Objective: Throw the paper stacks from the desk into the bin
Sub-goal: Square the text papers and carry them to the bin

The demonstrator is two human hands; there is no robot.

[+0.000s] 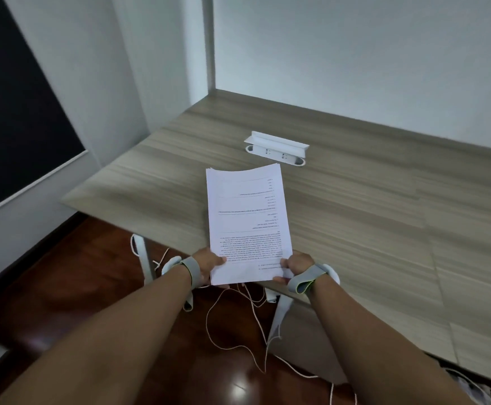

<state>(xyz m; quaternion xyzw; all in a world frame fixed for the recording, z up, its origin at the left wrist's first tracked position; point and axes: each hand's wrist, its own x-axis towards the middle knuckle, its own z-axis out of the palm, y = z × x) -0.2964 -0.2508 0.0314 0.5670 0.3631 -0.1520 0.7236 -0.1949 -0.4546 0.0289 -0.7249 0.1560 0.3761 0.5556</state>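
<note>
I judge the task to be in its early-to-middle part: I have 1 paper stack [248, 226] gripped at its near edge, my left hand [209, 266] clamped on the near-left corner and my right hand [295, 267] clamped on the near-right corner, thumbs on top. The stack runs forward from my hands over the near edge of the desk [384, 200], and I cannot tell whether its far end touches the wood or floats just above it. No bin shows anywhere, so the carry and the drop are left to do. Counting: 1 stack in view, 0 others on the desk that I can see, 2 hands, 1 white socket box [276, 148] beyond the stack's far end, and several loose white cords [238, 325] on the floor below my wrists.
</note>
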